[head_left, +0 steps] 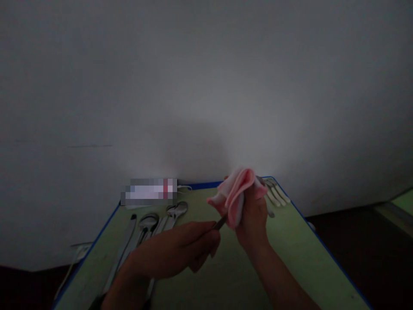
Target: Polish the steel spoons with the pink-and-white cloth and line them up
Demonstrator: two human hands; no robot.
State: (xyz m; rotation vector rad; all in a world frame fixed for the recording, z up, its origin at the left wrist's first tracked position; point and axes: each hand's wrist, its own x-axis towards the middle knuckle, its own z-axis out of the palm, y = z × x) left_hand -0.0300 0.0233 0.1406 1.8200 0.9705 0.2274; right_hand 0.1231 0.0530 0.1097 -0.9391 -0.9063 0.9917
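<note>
My left hand [185,245] is closed around one end of a dark metal utensil [220,222] above the table. The utensil's other end runs into a folded pink and white cloth [237,191], so its kind is hidden. My right hand [254,221] grips that cloth around the utensil, its fingers mostly covered by the folds. Below and left of my left hand lie several metal utensils, among them a ladle-like spoon [149,221] and smaller spoons [177,209]. A knife-like piece [129,237] rests at their left.
Several forks with pale handles [278,196] lie at the back right of the pale green table [290,258], which has a blue edge. A pixelated box-like object [148,192] with a white cable stands at the back left. Behind the table rises a grey wall [206,86].
</note>
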